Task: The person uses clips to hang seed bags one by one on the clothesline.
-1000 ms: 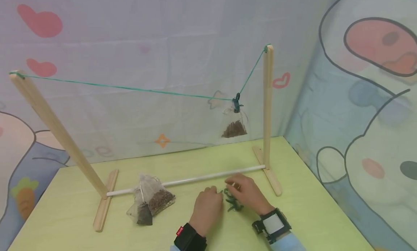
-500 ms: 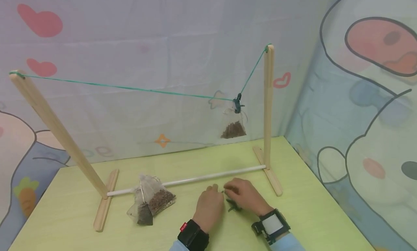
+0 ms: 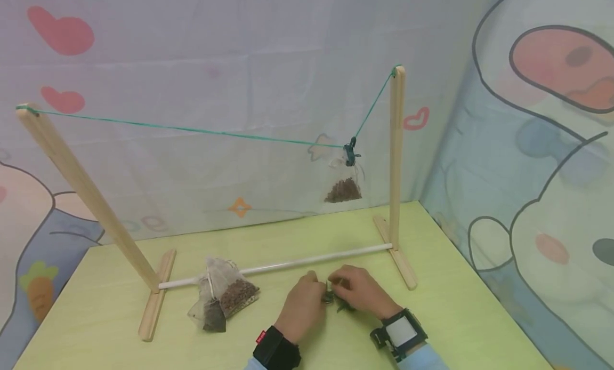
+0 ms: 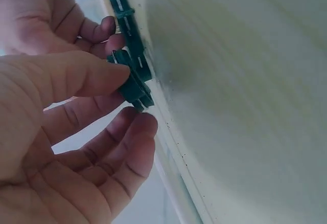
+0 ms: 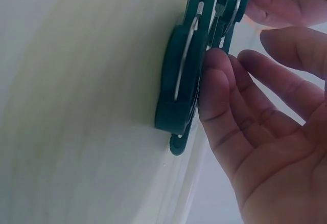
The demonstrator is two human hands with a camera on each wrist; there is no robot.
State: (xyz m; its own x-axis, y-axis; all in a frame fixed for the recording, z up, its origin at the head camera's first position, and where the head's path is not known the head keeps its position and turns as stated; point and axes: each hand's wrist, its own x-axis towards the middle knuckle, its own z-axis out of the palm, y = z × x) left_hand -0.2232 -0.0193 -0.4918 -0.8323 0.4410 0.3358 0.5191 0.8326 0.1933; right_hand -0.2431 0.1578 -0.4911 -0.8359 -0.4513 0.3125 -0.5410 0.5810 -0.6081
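My left hand (image 3: 302, 310) pinches a dark green plastic clip (image 4: 134, 88) between thumb and index finger, just over the table; the other fingers are loosely bent. My right hand (image 3: 363, 292) is beside it, with its fingertips against another green clip (image 5: 183, 70) lying on the table. In the right wrist view its thumb stands apart from the fingers, with nothing between them. Part of the clips is hidden by my hands in the head view. Another green clip (image 3: 350, 154) fastens a see-through pouch (image 3: 344, 190) with brown contents to a sagging green cord (image 3: 201, 131).
Two more see-through pouches (image 3: 238, 295), one with darker contents (image 3: 213, 315), lie left of my hands against a white rod (image 3: 297, 262). The rod joins the left wooden post (image 3: 91, 199) and right wooden post (image 3: 395, 157). A printed cloth (image 3: 240, 50) backs the yellow-green table (image 3: 460, 316).
My left hand has picked a green clip out from the small pile and now holds it. The right hand has shifted slightly down beside the clips. The hanging pouch sways a little.
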